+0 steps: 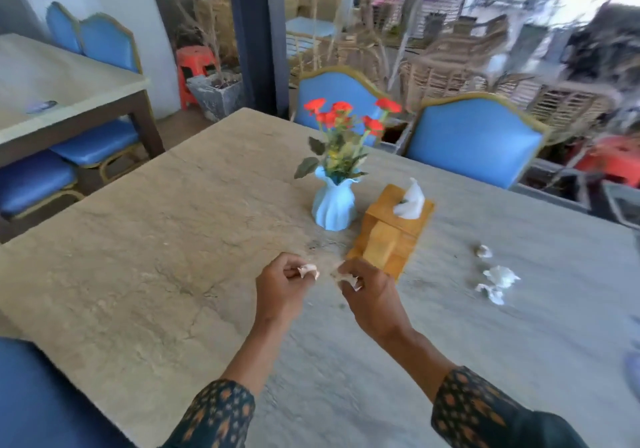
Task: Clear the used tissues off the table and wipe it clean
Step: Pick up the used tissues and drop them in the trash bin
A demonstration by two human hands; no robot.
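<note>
My left hand [282,286] pinches a small crumpled tissue scrap [309,269] above the stone-look table [145,260]. Close beside it, my right hand [369,292] holds another small white tissue scrap [353,280] between its fingertips. Both hands hover just in front of the wooden tissue box [391,233]. Three more used tissues lie on the table to the right: a small ball [483,251], a larger crumpled one [501,276] and a twisted piece [491,293].
A light-blue vase [334,205] with red flowers stands left of the tissue box, from which a fresh tissue [411,200] sticks up. Two blue chairs [474,143] line the far edge. Another table [59,84] with blue chairs stands at the left.
</note>
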